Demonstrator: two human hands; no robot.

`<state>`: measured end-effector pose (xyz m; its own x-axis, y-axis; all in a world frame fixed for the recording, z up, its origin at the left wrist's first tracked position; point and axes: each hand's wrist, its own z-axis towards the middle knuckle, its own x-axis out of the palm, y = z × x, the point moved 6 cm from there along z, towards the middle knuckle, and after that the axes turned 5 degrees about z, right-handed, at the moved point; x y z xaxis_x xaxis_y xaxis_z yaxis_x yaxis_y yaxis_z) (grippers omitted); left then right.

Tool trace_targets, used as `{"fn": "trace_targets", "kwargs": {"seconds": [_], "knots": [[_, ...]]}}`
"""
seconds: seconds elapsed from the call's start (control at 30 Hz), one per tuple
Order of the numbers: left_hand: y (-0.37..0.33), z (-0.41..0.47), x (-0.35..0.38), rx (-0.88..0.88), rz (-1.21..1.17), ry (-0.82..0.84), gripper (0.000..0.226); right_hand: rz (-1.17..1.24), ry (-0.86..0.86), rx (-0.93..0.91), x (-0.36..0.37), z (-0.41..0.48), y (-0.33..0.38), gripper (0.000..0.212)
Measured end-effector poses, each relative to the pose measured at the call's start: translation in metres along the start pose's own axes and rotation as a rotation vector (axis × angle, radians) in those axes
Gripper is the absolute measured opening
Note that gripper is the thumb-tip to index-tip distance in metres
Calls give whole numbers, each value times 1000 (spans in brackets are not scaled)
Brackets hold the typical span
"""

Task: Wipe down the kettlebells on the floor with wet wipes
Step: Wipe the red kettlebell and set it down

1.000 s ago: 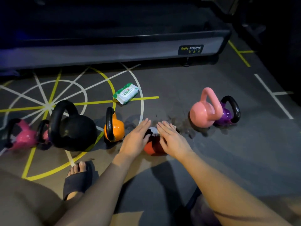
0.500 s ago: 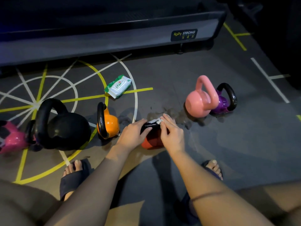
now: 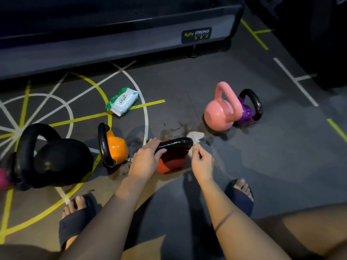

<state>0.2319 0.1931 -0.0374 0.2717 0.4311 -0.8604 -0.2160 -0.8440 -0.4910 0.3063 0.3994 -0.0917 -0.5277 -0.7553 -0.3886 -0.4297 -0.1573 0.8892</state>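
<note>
A red kettlebell [image 3: 171, 161] with a black handle stands on the floor in front of me. My left hand [image 3: 147, 160] grips the left end of its handle. My right hand [image 3: 201, 162] pinches a white wet wipe [image 3: 195, 137] that wraps the handle's right end. An orange kettlebell [image 3: 115, 147] and a big black kettlebell [image 3: 54, 158] stand to the left. A pink kettlebell [image 3: 220, 111] and a purple kettlebell [image 3: 247, 111] stand together at the right. The wet wipes pack [image 3: 122, 101] lies on the floor beyond the orange one.
A treadmill base [image 3: 112, 47] runs across the back. A magenta kettlebell [image 3: 2, 179] shows at the left edge. My feet in dark slippers [image 3: 77, 220] sit on either side of my arms. A damp patch [image 3: 174, 131] marks the floor beyond the red kettlebell.
My hands moved apart along the red kettlebell's handle. The left now grips its left end, and the right drew the wipe to the right end.
</note>
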Motion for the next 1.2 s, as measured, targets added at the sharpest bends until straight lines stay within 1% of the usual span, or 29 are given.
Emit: {"fn": "trace_targets", "kwargs": {"seconds": [0.13,0.2,0.33,0.43,0.53,0.6,0.63,0.7,0.73,0.83,0.9,1.07,1.1,1.2], "knots": [[4,-2,4,16,-23,-44,41,-136,75,-25,1,2,-2,20],[4,-3,4,16,-25,-44,40,-144,86,-20,2,4,0,20],[2,-2,2,10,-28,-26,39,-184,170,66,2,11,-5,24],[1,-4,3,5,-24,-11,39,-281,258,124,4,17,-12,24],[1,-3,3,12,-19,1,36,-382,313,135,8,19,-7,28],[1,-3,3,10,-12,18,36,-401,296,102,5,22,3,32],[0,-3,3,8,-11,21,36,-370,275,66,3,23,9,38],[0,-3,2,2,-13,22,37,-222,231,14,1,17,24,57],[1,-3,2,-4,-14,26,38,-153,202,4,1,13,30,62],[1,-3,3,-19,-18,35,38,11,139,-41,0,3,41,57],[1,-3,4,-19,-23,39,37,64,122,-57,-1,-1,43,58],[2,-3,5,-16,-41,38,37,-62,112,-173,2,-8,44,67],[1,-3,6,-13,-43,33,37,-78,107,-166,2,-6,43,66],[3,-4,6,-11,-46,24,35,-94,88,-63,0,3,28,62]]}}
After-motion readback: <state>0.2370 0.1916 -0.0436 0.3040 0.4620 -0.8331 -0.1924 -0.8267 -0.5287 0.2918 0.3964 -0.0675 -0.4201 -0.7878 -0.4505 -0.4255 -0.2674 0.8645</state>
